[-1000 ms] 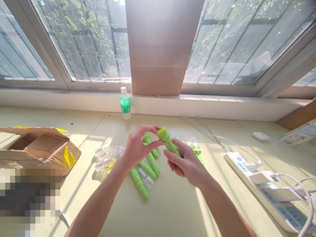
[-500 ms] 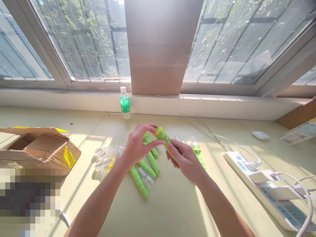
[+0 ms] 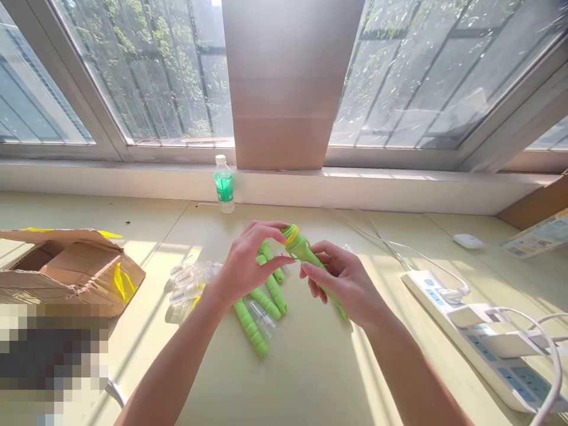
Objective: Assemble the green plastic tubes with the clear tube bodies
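A green plastic tube-like handle [image 3: 306, 253] is held tilted above the table, its threaded end with a yellow ring up and to the left. My left hand [image 3: 251, 257] pinches it near that ring, forefinger at the ring and thumb below. Around its lower, ribbed part curl the fingers of my right hand [image 3: 344, 281], hiding some of it. Several similar green handles [image 3: 251, 328] lie on the table beneath my left hand. Among them is a clear plastic piece [image 3: 262, 316]. More clear plastic cups [image 3: 190, 281] are heaped left of my left wrist.
An opened cardboard box [image 3: 84, 269] with yellow tape stands at the left. A bottle with a green label [image 3: 224, 186] is upright near the window ledge. To the right, a white power strip [image 3: 470, 331] carries plugs and cables. A small white device [image 3: 469, 241] lies farther back.
The handle has shifted slightly right and shows more of its length. My right hand has moved right and its fingers have loosened, now covering the green piece behind it.
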`<state>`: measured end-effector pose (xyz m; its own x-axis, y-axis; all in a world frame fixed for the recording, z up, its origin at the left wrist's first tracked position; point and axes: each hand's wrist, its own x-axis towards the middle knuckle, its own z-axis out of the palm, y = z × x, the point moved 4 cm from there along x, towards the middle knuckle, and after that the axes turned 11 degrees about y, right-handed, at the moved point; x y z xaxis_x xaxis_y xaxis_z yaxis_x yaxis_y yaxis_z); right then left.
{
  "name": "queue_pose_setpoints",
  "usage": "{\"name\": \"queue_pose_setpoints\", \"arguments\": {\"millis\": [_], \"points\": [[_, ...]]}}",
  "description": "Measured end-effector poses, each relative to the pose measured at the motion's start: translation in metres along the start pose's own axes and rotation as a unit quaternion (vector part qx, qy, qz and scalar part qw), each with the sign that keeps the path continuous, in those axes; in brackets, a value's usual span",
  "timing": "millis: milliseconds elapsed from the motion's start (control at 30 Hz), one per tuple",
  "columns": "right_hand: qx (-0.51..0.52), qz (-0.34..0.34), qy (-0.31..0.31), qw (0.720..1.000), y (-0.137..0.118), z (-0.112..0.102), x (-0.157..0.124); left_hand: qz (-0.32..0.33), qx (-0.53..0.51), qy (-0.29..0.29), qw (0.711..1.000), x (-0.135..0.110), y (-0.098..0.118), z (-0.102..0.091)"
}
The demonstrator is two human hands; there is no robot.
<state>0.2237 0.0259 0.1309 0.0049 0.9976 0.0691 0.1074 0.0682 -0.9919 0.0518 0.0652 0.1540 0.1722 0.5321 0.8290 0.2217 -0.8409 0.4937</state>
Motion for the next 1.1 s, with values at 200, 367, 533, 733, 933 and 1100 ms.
{"name": "queue_pose_setpoints", "arguments": {"millis": [200,367,533,733,933,1100], "points": [[-0.01,0.005,-0.033,0.999,0.001,-0.003,0.001,0.024,0.014,-0.014,1.0,-0.002,0.001,0.002],[-0.054,0.04,-0.044,0.997,-0.004,0.002,-0.005,0.003,0.005,-0.022,1.0,-0.002,0.004,0.002],[-0.056,0.05,-0.009,0.997,-0.008,0.003,-0.004,0.023,0.023,-0.012,0.999,-0.001,0.005,0.0],[-0.14,-0.035,0.003,0.989,-0.013,-0.004,-0.003,0.049,0.056,-0.01,0.997,-0.002,0.005,0.0],[-0.146,0.011,-0.002,0.989,-0.014,0.0,-0.009,0.013,0.063,-0.032,0.997,-0.004,0.001,0.004],[-0.105,0.044,0.025,0.993,-0.014,-0.002,-0.008,0.036,0.05,-0.011,0.998,-0.003,0.006,0.002]]}}
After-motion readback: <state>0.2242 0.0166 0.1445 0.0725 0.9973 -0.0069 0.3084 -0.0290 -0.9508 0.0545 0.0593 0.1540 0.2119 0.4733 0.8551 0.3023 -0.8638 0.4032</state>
